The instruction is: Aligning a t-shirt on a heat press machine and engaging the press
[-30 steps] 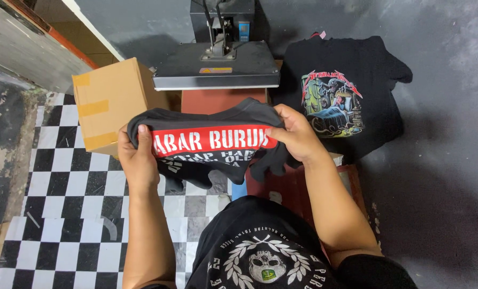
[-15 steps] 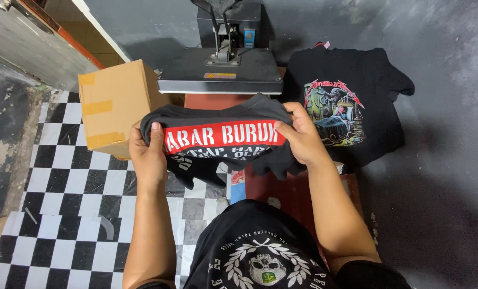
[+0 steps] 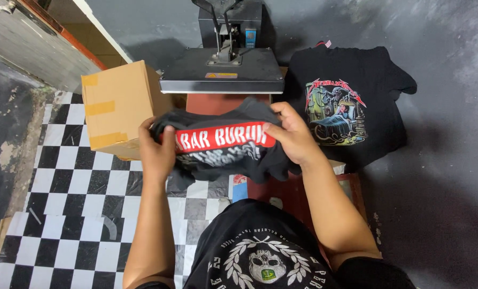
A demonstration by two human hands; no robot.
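A bunched black T-shirt hangs in the air just in front of the heat press, gripped at both ends. Across its upper fold runs a red band with white lettering, with more white print below. Its loose lower edge sags toward the checkered floor.

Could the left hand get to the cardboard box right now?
Probably yes, but not while it's busy. The box sits just beyond the left hand with nothing between them, yet both hands, the right hand too, are gripping the folded black shirt.
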